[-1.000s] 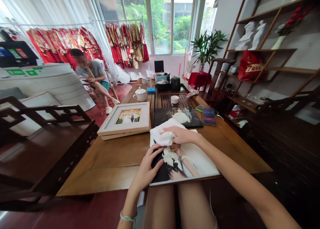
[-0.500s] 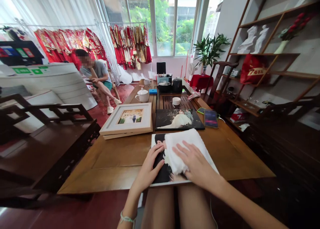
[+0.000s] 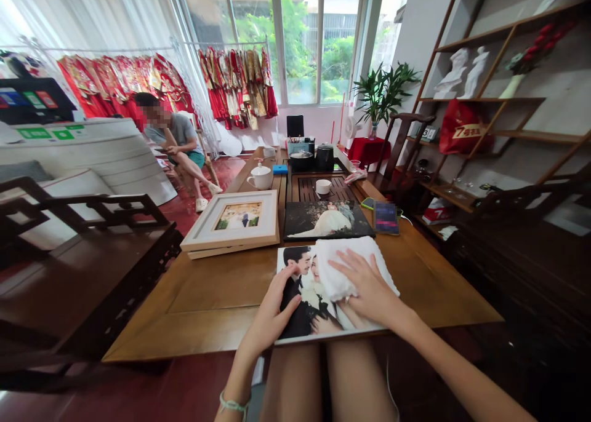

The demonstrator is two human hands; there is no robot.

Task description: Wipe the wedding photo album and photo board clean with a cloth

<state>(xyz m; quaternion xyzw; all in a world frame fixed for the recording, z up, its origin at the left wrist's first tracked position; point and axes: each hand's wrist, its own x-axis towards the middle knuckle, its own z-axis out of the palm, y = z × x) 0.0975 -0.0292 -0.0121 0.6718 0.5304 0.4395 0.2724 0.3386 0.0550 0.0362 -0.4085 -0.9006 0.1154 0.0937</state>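
Note:
A large glossy wedding photo print [image 3: 305,299] lies at the near edge of the wooden table [image 3: 217,299]. My left hand [image 3: 272,314] rests on its left side with fingers spread flat, holding it down. My right hand [image 3: 367,286] lies flat, fingers stretched, on a white folded cloth [image 3: 344,262] that covers the print's right half. Beyond it lie a dark wedding photo panel [image 3: 325,220] and a light wooden framed photo [image 3: 233,220].
A phone [image 3: 386,217] lies right of the dark panel. A tea tray with cup [image 3: 322,186], teapot [image 3: 259,176] and kettles stands further back. A person [image 3: 178,145] sits at left by racks of red garments. Dark chairs flank the table; shelves stand at right.
My right hand went from bunching the cloth at the print's top to pressing it flat, sliding it over the print and then rightward, uncovering the couple's faces. My left hand stayed put.

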